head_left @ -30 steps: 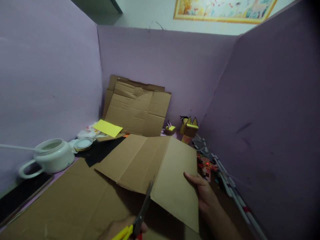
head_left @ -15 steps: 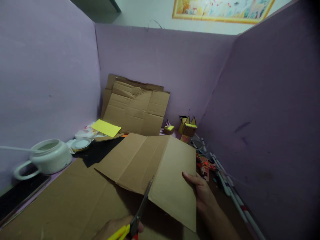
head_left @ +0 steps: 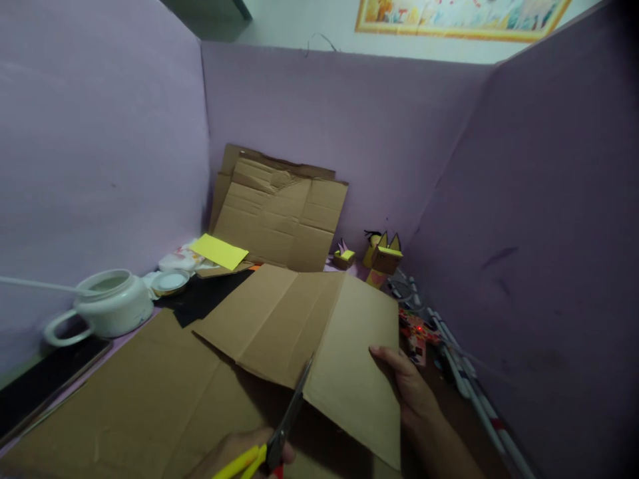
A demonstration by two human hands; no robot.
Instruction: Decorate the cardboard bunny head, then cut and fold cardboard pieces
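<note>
The purple partition walls [head_left: 100, 146] enclose the work area on the left, rear and right of the frame; their surface is matte and slightly mottled. A large flat cardboard sheet [head_left: 124, 412] covers the lower left of the frame, brown and lightly scuffed. Above it, at lower centre, the creased cardboard panel [head_left: 299, 319] is held raised off that sheet; it is plain corrugated board with two fold lines running front to back. Judged from the blade position, the cut along the right-hand fold has only begun at the near edge, and nearly the full length of the fold remains uncut. A second folded-out cardboard piece [head_left: 279, 213], crumpled near its top, leans against the rear wall at centre. A white glazed pot [head_left: 112, 306] with a loop handle stands at the left edge, beside a dark flat slab [head_left: 44, 386]. The right hand [head_left: 409, 392] pinches the panel's right edge, thumb on top and fingers beneath. The left hand [head_left: 234, 456], at the bottom edge of the frame, is closed around the yellow handles of the scissors [head_left: 289, 416]; the blades are parted slightly at the panel's near edge. A yellow paper sheet [head_left: 218, 251] lies at centre left, and small cardboard figures [head_left: 385, 256] stand at rear right.
</note>
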